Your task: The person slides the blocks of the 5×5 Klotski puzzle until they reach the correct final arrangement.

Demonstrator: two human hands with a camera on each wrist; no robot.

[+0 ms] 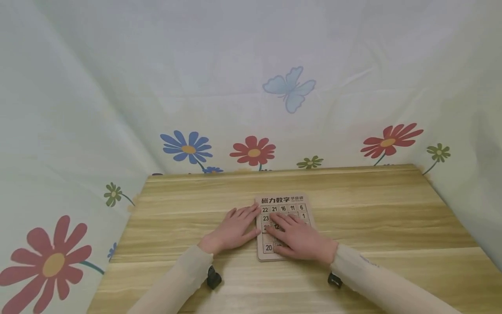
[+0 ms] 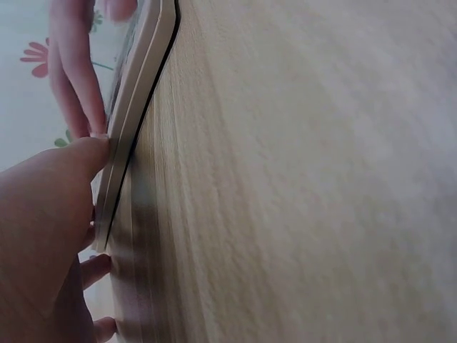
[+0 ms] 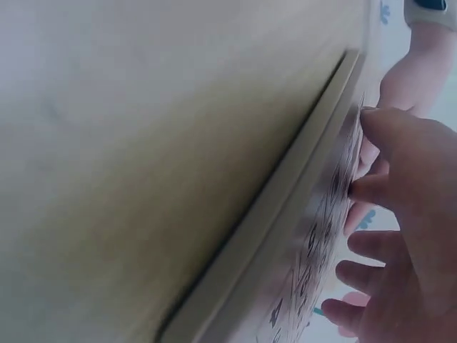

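Observation:
A flat wooden sliding number puzzle [image 1: 282,200] lies on the table, with Chinese lettering above its numbered tiles. My left hand [image 1: 232,230] rests along the puzzle's left edge, fingers fairly straight. In the left wrist view its thumb [image 2: 89,153] touches the side of the board, and some fingertips reach the tabletop. Spread over the tiles is my right hand [image 1: 303,240], hiding many of the middle and lower ones. The right wrist view shows its thumb [image 3: 389,128] and index finger at the puzzle's face, its other fingers loosely bent. A tile marked 20 [image 1: 268,247] shows at lower left.
The wood-grain table [image 1: 392,209] extends around the puzzle. A pale cloth with printed flowers and a butterfly [image 1: 290,89] hangs behind it and at both sides. Dark devices [image 1: 213,278] are strapped at both wrists over light sleeves.

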